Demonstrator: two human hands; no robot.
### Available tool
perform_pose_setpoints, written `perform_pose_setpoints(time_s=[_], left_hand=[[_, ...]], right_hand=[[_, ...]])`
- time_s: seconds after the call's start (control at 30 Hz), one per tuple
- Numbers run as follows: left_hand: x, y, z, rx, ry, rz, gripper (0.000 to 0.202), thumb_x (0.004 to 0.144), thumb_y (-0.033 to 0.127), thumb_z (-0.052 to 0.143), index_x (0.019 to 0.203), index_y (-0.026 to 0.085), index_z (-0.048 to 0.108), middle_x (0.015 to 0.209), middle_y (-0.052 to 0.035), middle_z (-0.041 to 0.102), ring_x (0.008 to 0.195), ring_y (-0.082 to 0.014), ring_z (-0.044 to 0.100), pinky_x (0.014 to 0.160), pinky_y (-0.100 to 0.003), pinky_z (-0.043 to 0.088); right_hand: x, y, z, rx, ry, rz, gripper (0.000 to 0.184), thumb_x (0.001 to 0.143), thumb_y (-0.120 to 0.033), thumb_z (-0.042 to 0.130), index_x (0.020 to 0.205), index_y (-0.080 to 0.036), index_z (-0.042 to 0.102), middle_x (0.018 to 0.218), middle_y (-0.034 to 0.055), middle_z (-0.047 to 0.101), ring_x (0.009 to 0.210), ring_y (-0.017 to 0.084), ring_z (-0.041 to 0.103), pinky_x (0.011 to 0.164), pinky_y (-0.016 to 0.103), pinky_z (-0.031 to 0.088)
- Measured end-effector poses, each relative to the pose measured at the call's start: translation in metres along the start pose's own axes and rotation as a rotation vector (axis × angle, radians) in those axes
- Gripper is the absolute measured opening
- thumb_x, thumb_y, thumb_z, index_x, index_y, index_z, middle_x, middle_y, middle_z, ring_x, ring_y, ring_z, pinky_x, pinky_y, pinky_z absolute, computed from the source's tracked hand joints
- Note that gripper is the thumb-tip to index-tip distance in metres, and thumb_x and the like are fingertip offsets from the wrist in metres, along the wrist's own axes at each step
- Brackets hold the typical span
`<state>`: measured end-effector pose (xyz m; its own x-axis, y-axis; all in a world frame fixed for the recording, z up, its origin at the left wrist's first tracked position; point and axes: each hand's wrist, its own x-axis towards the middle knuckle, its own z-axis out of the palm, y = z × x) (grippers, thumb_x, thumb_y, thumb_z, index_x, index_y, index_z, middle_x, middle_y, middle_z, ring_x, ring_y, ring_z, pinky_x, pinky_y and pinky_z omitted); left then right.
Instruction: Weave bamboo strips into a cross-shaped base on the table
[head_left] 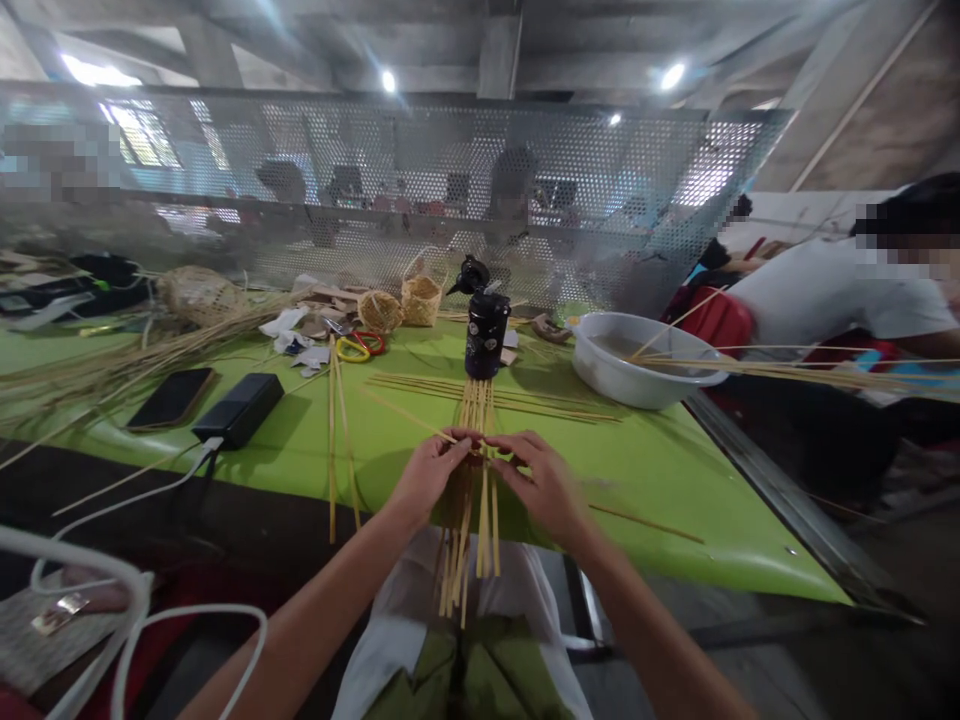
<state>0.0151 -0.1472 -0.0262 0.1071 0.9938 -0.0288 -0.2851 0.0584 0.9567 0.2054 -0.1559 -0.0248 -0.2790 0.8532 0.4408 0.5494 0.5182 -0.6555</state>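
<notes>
A bundle of pale weaving strips (482, 530) lies lengthwise in front of me, its near ends hanging past the table edge over my lap. At the far end, a dark bottle (487, 335) with its lid flipped up stands on the strips. My left hand (439, 462) pinches a crosswise strip (409, 413) at the bundle's left side. From the right, my right hand (534, 472) has thumb and fingers closed on the strips at the crossing. The fingertips of both hands nearly meet, and the exact hold there is partly hidden. More strips (555, 402) lie crosswise behind the hands.
On the green table (660, 490), a white basin (637, 375) holding long strips stands right. Scissors (360, 346), small woven baskets (421, 300), a phone (171, 398) and a black power bank (238, 410) with a white cable lie left. A perforated screen (390, 200) stands behind; a person (840, 290) sits right.
</notes>
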Motion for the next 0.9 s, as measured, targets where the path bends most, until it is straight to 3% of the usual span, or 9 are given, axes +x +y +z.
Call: perform_pose_setpoints(time_s=[0.13, 0.33, 0.43, 0.53, 0.7, 0.9], left_hand=[[-0.002, 0.005, -0.001, 0.107, 0.001, 0.04, 0.037, 0.08, 0.044, 0.083, 0.107, 0.02, 0.079, 0.094, -0.0047, 0.078, 0.083, -0.0186, 0.069, 0.08, -0.029, 0.054], [-0.001, 0.009, 0.001, 0.174, -0.073, 0.078, 0.043, 0.083, 0.047, 0.079, 0.118, 0.021, 0.078, 0.098, -0.0054, 0.079, 0.091, -0.0227, 0.071, 0.087, -0.032, 0.053], [0.001, 0.007, 0.0, 0.24, -0.115, 0.12, 0.046, 0.086, 0.048, 0.075, 0.123, 0.02, 0.076, 0.102, -0.0059, 0.079, 0.095, -0.0239, 0.071, 0.09, -0.033, 0.052], [-0.002, 0.004, -0.007, 0.346, -0.122, 0.168, 0.049, 0.089, 0.05, 0.072, 0.127, 0.019, 0.073, 0.103, -0.0068, 0.078, 0.095, -0.024, 0.07, 0.088, -0.033, 0.052], [-0.015, 0.0, -0.025, 0.504, -0.192, 0.193, 0.05, 0.098, 0.048, 0.06, 0.139, 0.02, 0.061, 0.099, -0.0048, 0.076, 0.095, -0.0218, 0.072, 0.085, -0.03, 0.053], [-0.031, -0.003, -0.035, 0.914, -0.289, 0.38, 0.021, 0.101, 0.028, 0.051, 0.115, 0.022, 0.067, 0.116, -0.006, 0.076, 0.111, -0.0235, 0.07, 0.106, -0.04, 0.049]], right_hand=[[0.013, -0.001, 0.011, -0.029, -0.03, 0.011, 0.015, 0.095, -0.026, 0.066, 0.105, -0.022, 0.077, 0.099, 0.0076, 0.069, 0.087, 0.022, 0.067, 0.076, 0.033, 0.054], [0.018, -0.007, 0.005, -0.026, -0.135, 0.0, 0.008, 0.093, -0.028, 0.07, 0.094, -0.021, 0.075, 0.093, 0.0039, 0.065, 0.081, 0.018, 0.063, 0.072, 0.029, 0.049], [0.02, -0.007, 0.003, -0.064, -0.151, 0.027, 0.003, 0.088, -0.018, 0.071, 0.086, -0.02, 0.071, 0.09, 0.002, 0.062, 0.078, 0.017, 0.061, 0.071, 0.029, 0.046], [0.021, -0.002, 0.005, -0.05, -0.143, 0.036, 0.009, 0.085, -0.011, 0.069, 0.083, -0.02, 0.07, 0.088, 0.0014, 0.061, 0.078, 0.017, 0.059, 0.071, 0.029, 0.044], [0.016, 0.01, 0.009, 0.066, -0.094, -0.012, 0.005, 0.089, -0.021, 0.068, 0.085, -0.021, 0.07, 0.095, 0.0049, 0.067, 0.086, 0.02, 0.062, 0.073, 0.03, 0.045], [0.011, 0.021, 0.015, 0.248, -0.136, -0.013, 0.008, 0.092, -0.029, 0.065, 0.089, -0.022, 0.067, 0.114, 0.0078, 0.074, 0.101, 0.024, 0.067, 0.081, 0.033, 0.049]])
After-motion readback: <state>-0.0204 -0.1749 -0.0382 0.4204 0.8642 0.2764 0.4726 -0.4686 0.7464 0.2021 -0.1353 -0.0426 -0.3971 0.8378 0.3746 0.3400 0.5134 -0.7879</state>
